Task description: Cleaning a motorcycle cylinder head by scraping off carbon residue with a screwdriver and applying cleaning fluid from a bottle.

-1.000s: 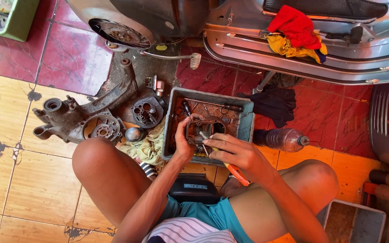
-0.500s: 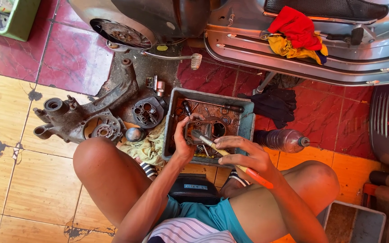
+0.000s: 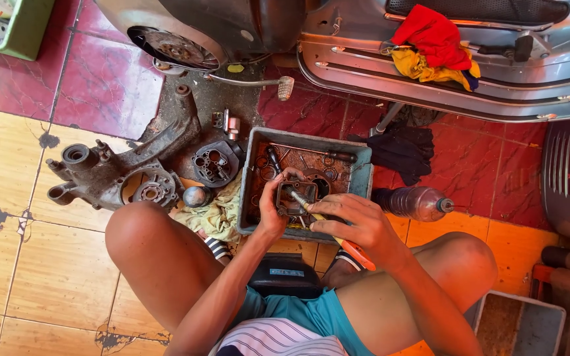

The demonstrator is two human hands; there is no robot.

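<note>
Left hand (image 3: 273, 209) half hides small part (image 3: 296, 197); screwdriver (image 3: 328, 225) tip unclear

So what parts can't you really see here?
All in the head view:
- Small metal part: the left hand covers its side.
- Brush: the right hand hides its middle.
- Bits inside the grey tray: too small and dirty.
- Scooter body: cut off at the top.

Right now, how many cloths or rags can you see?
4: a red cloth and a yellow cloth on the scooter footboard, a black rag on the floor, a dirty pale rag beside the grey tray. Others may be hidden.
</note>
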